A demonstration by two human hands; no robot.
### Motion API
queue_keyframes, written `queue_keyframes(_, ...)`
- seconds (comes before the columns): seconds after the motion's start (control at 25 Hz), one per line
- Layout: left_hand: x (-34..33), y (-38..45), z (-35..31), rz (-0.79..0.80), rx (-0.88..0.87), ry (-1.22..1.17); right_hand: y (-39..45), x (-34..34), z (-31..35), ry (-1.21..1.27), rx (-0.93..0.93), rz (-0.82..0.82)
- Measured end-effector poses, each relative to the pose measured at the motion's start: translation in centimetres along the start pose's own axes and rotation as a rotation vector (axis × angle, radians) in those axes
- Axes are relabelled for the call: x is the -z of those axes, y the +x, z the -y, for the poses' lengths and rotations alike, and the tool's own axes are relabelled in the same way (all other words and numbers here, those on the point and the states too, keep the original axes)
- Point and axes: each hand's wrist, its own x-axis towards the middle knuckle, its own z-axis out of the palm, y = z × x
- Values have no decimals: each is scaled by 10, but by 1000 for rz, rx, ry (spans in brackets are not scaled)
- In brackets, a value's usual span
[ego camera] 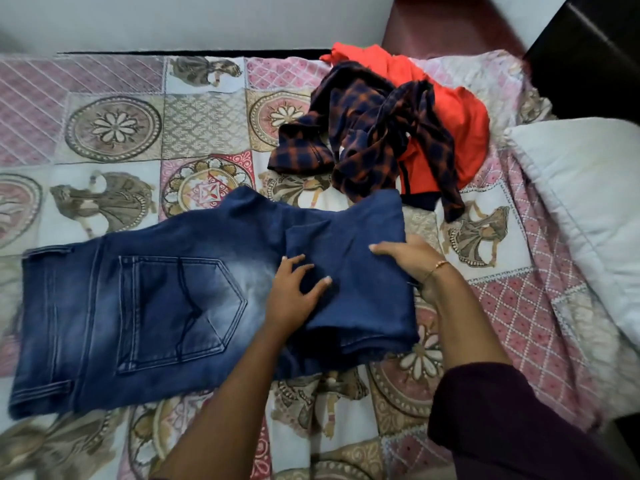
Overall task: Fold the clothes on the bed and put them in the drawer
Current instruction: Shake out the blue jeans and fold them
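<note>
Blue jeans (138, 306) lie flat across the bed (114, 129), waistband at the left and back pocket up. Their legs are folded back over themselves at the right. My left hand (294, 296) presses on the folded leg with spread fingers. My right hand (412, 259) holds the right edge of that fold, thumb on top and fingers hidden behind the cloth. A crumpled navy-and-orange checked shirt (367, 143) lies beyond the jeans, partly on top of an orange garment (460, 119).
A patterned patchwork bedspread covers the bed. A white pillow (588, 188) lies at the right edge. Dark furniture (595, 53) stands at the top right, and a pale wall runs behind the bed.
</note>
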Motion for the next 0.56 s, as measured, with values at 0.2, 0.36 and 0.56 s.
queue_keyframes(0.2,86,7,-18,117,440,-857,-48,-108,60,-307,197,186)
queue_keyframes(0.36,149,5,10,-3,466,-1058,-59,-210,57,-594,215,254)
queue_keyframes(0.56,176,-14,81,-134,605,-412,-52,-258,14,-631,275,207)
